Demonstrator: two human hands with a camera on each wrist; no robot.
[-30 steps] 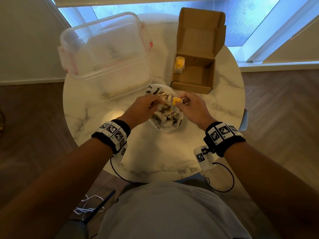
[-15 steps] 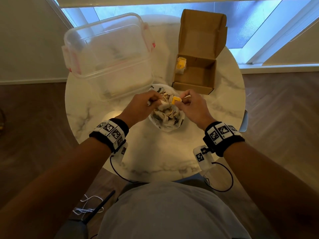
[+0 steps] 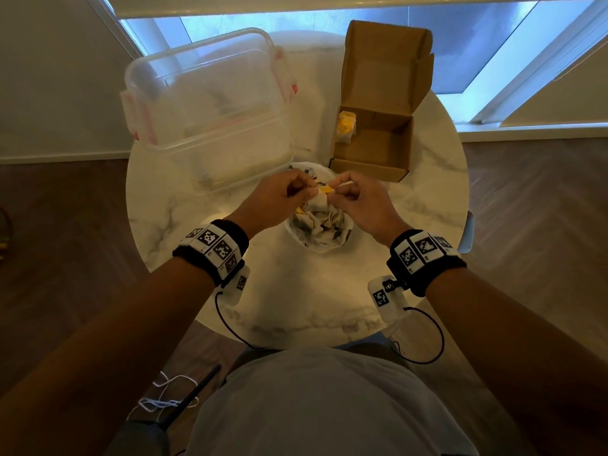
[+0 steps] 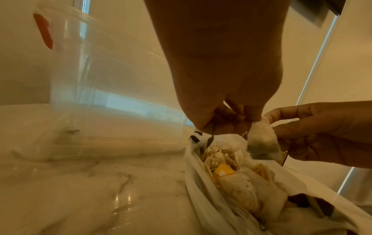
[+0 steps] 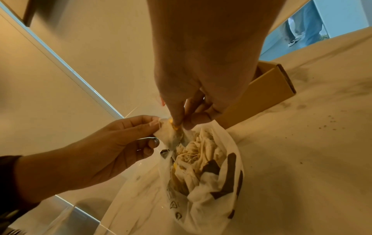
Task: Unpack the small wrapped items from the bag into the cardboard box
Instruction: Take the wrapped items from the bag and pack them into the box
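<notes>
Hands raised above the bag with one wrapped item

Since a second ago, both hands have lifted from inside the bag and now meet just above its mouth; the left hand and right hand together pinch a small wrapped item with its yellow tag, pulled clear of the bag.

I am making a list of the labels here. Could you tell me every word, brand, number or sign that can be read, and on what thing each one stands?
No text can be read.
White bag: dark printed marks, too blurred to read as letters.
Yellow tag on the wrapped item by the cardboard box: a small dark mark, too small.
Wrist bands: black and white square codes, no words.
</notes>
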